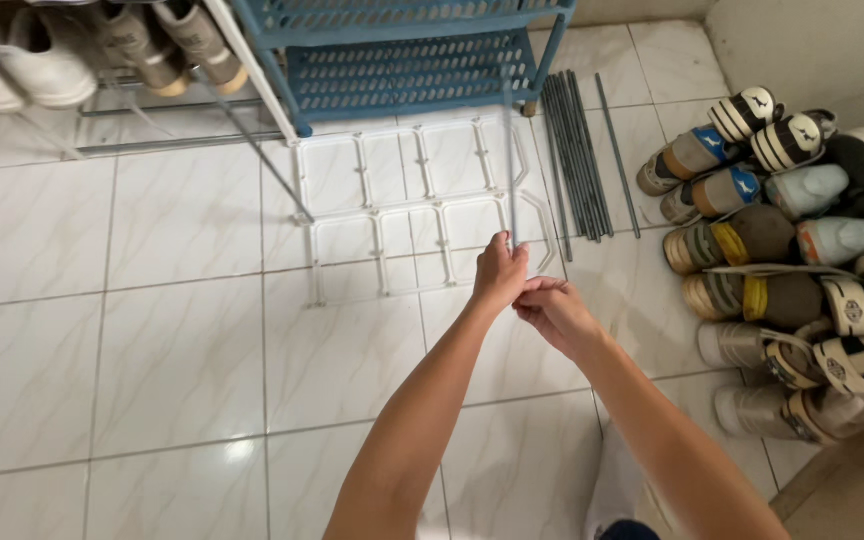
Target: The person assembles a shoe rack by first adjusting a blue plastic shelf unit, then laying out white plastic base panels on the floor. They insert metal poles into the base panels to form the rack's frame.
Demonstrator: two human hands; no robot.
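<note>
Bare forearms, no sleeves, rings or watch.

Glossy white ceramic floor tiles (152, 340), light glare at lower left. Smooth matt grey metal rods (577, 160), upper centre-right. Blue perforated plastic shelf rack (407, 70), matt. Flat white plastic frame (402, 215), smooth.

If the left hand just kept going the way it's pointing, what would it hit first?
The left hand, closed around a thin grey rod, points up the picture. The first thing ahead looks like the white plastic frame lying on the tiled floor, though depth is hard to judge.
</note>
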